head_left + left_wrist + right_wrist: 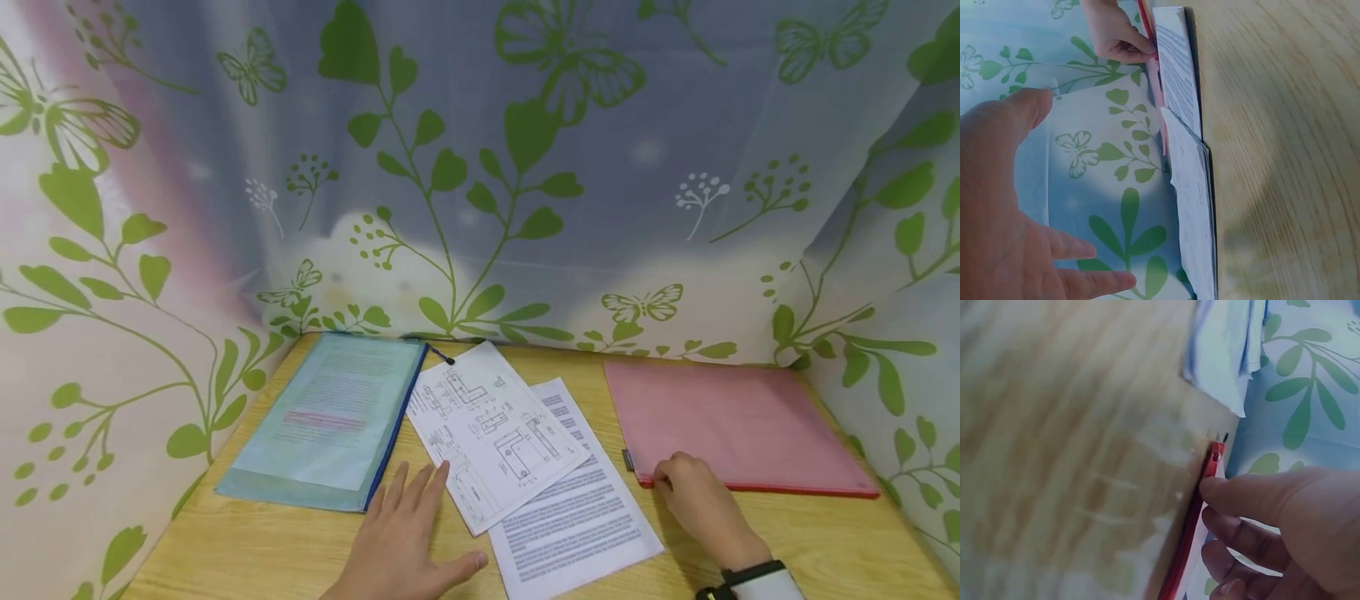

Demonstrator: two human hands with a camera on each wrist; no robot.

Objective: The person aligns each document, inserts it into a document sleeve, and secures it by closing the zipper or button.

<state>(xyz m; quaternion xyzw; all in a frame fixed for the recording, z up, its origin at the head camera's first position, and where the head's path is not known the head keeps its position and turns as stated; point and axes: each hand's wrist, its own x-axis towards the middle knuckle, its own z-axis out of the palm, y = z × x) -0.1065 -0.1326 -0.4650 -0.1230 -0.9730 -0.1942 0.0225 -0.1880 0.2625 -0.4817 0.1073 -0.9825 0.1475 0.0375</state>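
Observation:
A red mesh zip folder (pixel 742 425) lies flat on the right. My right hand (pixel 697 500) pinches its red zipper edge (pixel 1188 544) near the left front corner, thumb on the strip and the other fingers curled. My left hand (pixel 408 533) is spread, palm down, with nothing in its grasp, between the blue zip folder (pixel 322 417) and the papers. Its fingertips come close to a sheet with technical drawings (pixel 495 442). That sheet overlaps a page of printed text (pixel 577 533), which lies between the two hands.
The wooden table (pixel 247 550) is enclosed at the back and sides by a curtain (pixel 465 167) with green leaves and butterflies. Printed pages show through the blue folder, and its dark zipper pull (pixel 444 357) extends towards the drawing sheet. My right wrist wears a black band (pixel 753 572).

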